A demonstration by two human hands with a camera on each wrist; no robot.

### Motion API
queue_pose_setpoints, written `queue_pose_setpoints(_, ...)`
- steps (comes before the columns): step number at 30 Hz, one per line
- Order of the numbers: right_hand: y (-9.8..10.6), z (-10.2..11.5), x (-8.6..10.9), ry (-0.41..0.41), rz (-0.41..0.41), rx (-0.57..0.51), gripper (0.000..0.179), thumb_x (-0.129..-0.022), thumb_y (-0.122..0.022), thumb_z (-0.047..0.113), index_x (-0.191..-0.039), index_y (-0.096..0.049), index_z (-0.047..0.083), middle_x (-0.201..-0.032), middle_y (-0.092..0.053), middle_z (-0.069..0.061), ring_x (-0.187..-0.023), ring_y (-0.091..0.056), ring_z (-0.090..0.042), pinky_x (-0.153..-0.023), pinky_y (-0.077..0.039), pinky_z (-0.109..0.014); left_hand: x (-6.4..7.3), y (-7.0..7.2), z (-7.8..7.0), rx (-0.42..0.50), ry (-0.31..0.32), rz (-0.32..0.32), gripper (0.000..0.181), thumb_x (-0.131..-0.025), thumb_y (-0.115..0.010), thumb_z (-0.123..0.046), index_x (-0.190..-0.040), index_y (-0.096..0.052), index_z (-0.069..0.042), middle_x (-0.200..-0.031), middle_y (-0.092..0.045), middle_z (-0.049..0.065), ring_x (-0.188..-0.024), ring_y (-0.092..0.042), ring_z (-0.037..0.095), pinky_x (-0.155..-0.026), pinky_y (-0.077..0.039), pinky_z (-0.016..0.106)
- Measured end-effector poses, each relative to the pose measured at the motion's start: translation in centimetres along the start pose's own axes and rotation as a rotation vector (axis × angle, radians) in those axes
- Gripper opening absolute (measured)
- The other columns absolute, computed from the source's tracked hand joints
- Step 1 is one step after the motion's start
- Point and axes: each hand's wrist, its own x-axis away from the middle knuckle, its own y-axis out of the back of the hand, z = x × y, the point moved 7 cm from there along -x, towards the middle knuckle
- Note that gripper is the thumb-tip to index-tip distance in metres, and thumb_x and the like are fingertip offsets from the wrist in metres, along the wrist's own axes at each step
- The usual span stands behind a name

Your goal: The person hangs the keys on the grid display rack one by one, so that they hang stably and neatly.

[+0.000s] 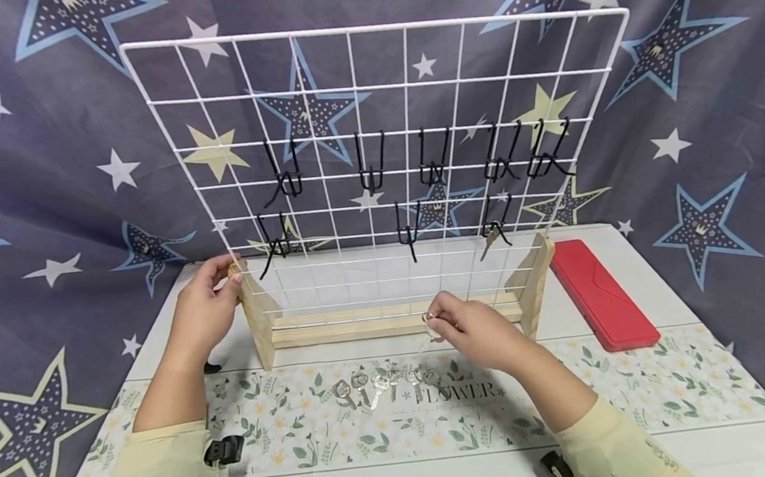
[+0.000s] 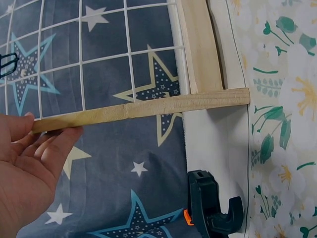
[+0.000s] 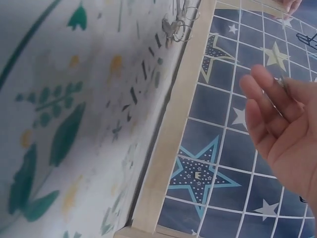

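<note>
My left hand (image 1: 203,312) grips the top of the wooden side panel (image 1: 259,317) of a stand, thumb on one face and fingers on the other in the left wrist view. A white wire grid (image 1: 374,27) rises from this stand, with several black hooks (image 1: 371,177) on it in two rows. Low in front of the grid, my right hand (image 1: 479,333) pinches a key on a ring (image 1: 429,327), mostly hidden by the fingers. Several silver keys with rings (image 1: 380,382) lie on the floral strip below. One key (image 1: 490,243) hangs from the lower right hook.
A red case (image 1: 601,293) lies right of the stand. The stand's wooden base bar (image 1: 350,329) runs along its bottom. A black clamp-like object (image 2: 205,203) with an orange part shows beside the stand's left end. Star-patterned cloth (image 1: 27,190) hangs behind and at both sides.
</note>
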Motion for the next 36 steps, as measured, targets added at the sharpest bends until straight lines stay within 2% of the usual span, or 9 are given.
queue_pose_setpoints(3,0.4,0.2,-0.1,0.008,-0.039,0.026,0.006,-0.102,-0.055,0.029,-0.101,-0.057,0.023,-0.083,-0.065,0.010,-0.069,-0.054,-0.006,-0.062,-0.050,-0.026,0.0,0.0,0.0,-0.003,0.002,0.001,0.045,-0.106,-0.043,-0.029,-0.146,-0.042,-0.009,-0.147,-0.047,0.020,-0.124,-0.057,0.039,-0.099,-0.056,0.041)
queue_pose_setpoints(8,1.5,0.9,-0.4,0.091,-0.158,0.073,0.006,-0.096,-0.064,0.029,-0.095,-0.069,0.026,-0.095,-0.061,0.014,-0.092,-0.057,-0.007,-0.080,-0.056,-0.032,0.0,0.0,0.0,0.000,0.002,0.003,0.045,-0.106,-0.043,-0.029,-0.146,-0.042,-0.009,-0.148,-0.046,0.020,-0.125,-0.056,0.039,-0.099,-0.055,0.042)
queue_pose_setpoints(10,2.0,1.2,-0.4,0.113,-0.191,0.064,0.007,-0.095,-0.066,0.028,-0.094,-0.071,0.024,-0.096,-0.060,0.013,-0.093,-0.056,-0.007,-0.079,-0.056,-0.031,0.0,0.0,0.1,0.000,0.003,0.002,0.045,-0.106,-0.043,-0.029,-0.146,-0.042,-0.009,-0.148,-0.046,0.020,-0.125,-0.056,0.039,-0.100,-0.055,0.042)
queue_pose_setpoints(12,2.4,1.5,-0.4,0.115,-0.207,0.038,0.009,-0.095,-0.065,0.028,-0.095,-0.072,0.024,-0.093,-0.061,0.013,-0.085,-0.055,-0.007,-0.071,-0.055,-0.028,0.1,0.0,0.1,-0.004,0.004,0.003,0.046,-0.106,-0.043,-0.030,-0.146,-0.042,-0.009,-0.148,-0.046,0.020,-0.125,-0.056,0.039,-0.100,-0.055,0.042)
queue_pose_setpoints(16,3.4,2.0,-0.5,0.094,-0.225,-0.048,0.010,-0.097,-0.064,0.027,-0.096,-0.072,0.022,-0.085,-0.064,0.012,-0.071,-0.055,-0.006,-0.060,-0.052,-0.023,0.0,-0.1,0.2,-0.009,0.005,0.004,0.047,-0.106,-0.043,-0.032,-0.147,-0.041,-0.009,-0.148,-0.046,0.019,-0.125,-0.055,0.039,-0.100,-0.055,0.043)
queue_pose_setpoints(22,4.8,2.3,-0.3,0.033,-0.264,-0.232,0.007,-0.095,-0.066,0.028,-0.096,-0.070,0.022,-0.077,-0.065,0.007,-0.069,-0.058,-0.011,-0.055,-0.052,-0.024,0.0,0.0,0.2,-0.014,0.000,0.007,0.048,-0.105,-0.042,-0.034,-0.147,-0.041,-0.009,-0.148,-0.046,0.019,-0.125,-0.056,0.039,-0.100,-0.055,0.043)
queue_pose_setpoints(25,5.2,2.6,-0.1,0.028,-0.273,-0.347,0.009,-0.095,-0.066,0.031,-0.095,-0.069,0.022,-0.079,-0.067,0.005,-0.072,-0.061,-0.014,-0.058,-0.055,-0.026,0.1,0.1,0.1,-0.009,0.000,0.005,0.047,-0.106,-0.043,-0.032,-0.147,-0.041,-0.010,-0.148,-0.047,0.019,-0.124,-0.056,0.039,-0.100,-0.055,0.042)
queue_pose_setpoints(29,5.8,3.2,-0.1,0.062,-0.284,-0.488,0.012,-0.095,-0.066,0.028,-0.098,-0.069,0.016,-0.083,-0.070,-0.001,-0.075,-0.065,-0.018,-0.066,-0.062,-0.032,0.1,0.1,0.1,0.001,0.001,0.002,0.047,-0.106,-0.043,-0.031,-0.147,-0.041,-0.009,-0.148,-0.047,0.019,-0.124,-0.056,0.038,-0.100,-0.055,0.041)
queue_pose_setpoints(36,6.8,4.6,0.0,0.137,-0.308,-0.636,0.012,-0.096,-0.064,0.016,-0.101,-0.069,0.006,-0.085,-0.070,-0.010,-0.075,-0.067,-0.024,-0.070,-0.064,-0.035,0.0,0.0,0.1,0.012,0.003,0.007,0.047,-0.105,-0.043,-0.032,-0.147,-0.041,-0.009,-0.148,-0.046,0.019,-0.125,-0.056,0.038,-0.100,-0.055,0.040)
